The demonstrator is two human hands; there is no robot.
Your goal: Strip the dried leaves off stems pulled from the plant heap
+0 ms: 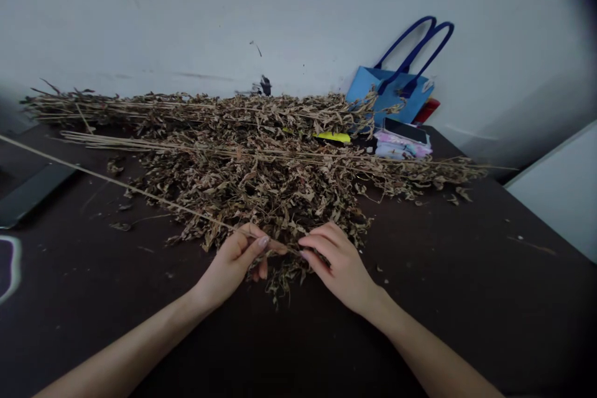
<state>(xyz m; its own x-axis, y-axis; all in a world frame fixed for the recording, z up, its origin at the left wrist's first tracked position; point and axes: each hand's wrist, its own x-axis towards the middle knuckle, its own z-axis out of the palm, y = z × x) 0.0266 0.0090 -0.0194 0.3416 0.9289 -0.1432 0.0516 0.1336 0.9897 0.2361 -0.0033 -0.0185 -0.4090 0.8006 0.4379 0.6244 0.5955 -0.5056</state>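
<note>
A long, thin dried stalk (153,198) runs from the left edge of the view down to the middle. My left hand (236,259) pinches it between thumb and fingers near its leafy end. Close by on the right, my right hand (339,264) has its thumb and fingers closed at the same stalk's leafy part; exactly what they grip is too small to make out. Curled dry leaves (280,286) hang below and between the hands. Just beyond lies a broad heap of dried brown leaves (265,189).
Bundles of dried stalks (186,113) lie along the wall behind the heap. At back right stand a blue tote bag (401,96) and a phone (405,130) on a pastel packet (403,148). Another dark phone-like slab (35,193) rests on the dark table (443,273) at left.
</note>
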